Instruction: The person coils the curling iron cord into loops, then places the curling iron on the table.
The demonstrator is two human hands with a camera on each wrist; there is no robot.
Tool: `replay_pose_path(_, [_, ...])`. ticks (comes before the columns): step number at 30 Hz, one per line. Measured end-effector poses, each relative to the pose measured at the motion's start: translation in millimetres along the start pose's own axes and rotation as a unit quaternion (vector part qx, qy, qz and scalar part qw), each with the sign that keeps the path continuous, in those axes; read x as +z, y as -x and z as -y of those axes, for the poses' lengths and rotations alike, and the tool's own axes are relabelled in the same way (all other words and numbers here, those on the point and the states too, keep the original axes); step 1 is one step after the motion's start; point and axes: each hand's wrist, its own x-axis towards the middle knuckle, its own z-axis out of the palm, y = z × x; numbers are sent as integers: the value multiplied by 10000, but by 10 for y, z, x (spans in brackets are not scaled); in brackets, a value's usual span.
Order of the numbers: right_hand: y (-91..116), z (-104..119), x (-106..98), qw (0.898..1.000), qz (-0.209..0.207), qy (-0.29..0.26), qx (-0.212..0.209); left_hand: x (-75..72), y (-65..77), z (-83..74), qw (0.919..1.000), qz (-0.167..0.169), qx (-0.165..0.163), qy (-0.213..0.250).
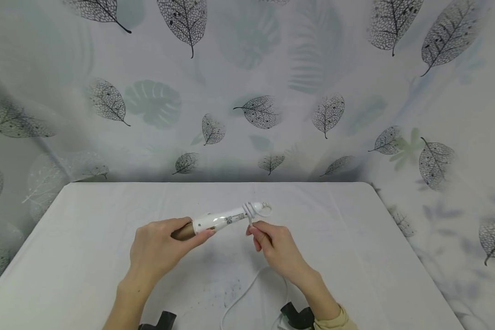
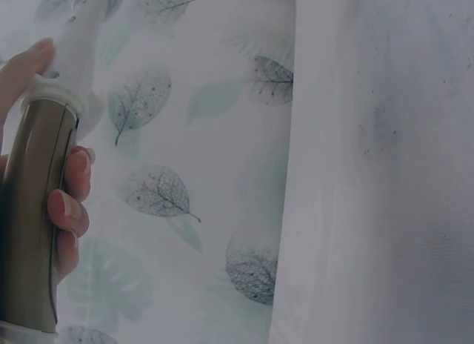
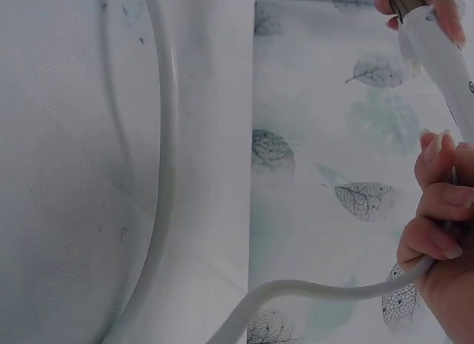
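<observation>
A hair curling iron with a white handle and a gold-brown barrel is held tilted over the table, handle end to the right. My left hand grips the barrel, fingers curled round it, thumb along the white part. Several turns of its white cord circle the far end of the handle. Just below that end, my right hand pinches the cord, the other fingers curled over it in the right wrist view. From there the cord sags in a loop toward the table's near side.
A white cloth covers the table, with small dark specks near the front. Leaf-print fabric hangs behind and along both sides. Black wrist mounts show at the bottom edge, the right one overlapping the cord.
</observation>
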Motion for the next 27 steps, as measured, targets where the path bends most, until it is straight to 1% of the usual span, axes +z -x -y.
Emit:
replay_pose_path(4, [7,-10,7,9999,92,-74,91,4,1,3,9999,57,-111,-79])
replay_pose_path(6, [7,-12,7,9999,100,-36,51,5,-1,5,9997,33,-185,-180])
replay_pose_path(10, [-1,-18,12,9997,33,99,-236,10,-1,18,9989,-37,-299,-366])
replay_pose_path(13, [-6,-24,17,9987,-31,169,-472,18,2,26,9987,-5,-351,-367])
replay_pose_path(16, [-6,-38,25,9984,-85,160,-528,17,8,27,9978,38,-555,-352])
replay_pose_path(19, [-4,-39,30,9991,-161,56,-393,4,14,32,9955,34,-858,-398])
replay_pose_path(21, [-4,-31,33,9995,-200,-16,-239,-4,12,40,9942,36,-982,-428])
replay_pose_path(24, [-9,-18,39,9997,-253,-49,58,-10,6,46,9940,97,-1001,-440])
replay_pose_path(27, [-15,-16,52,9984,-400,-59,392,-8,3,45,9941,113,-969,-467])
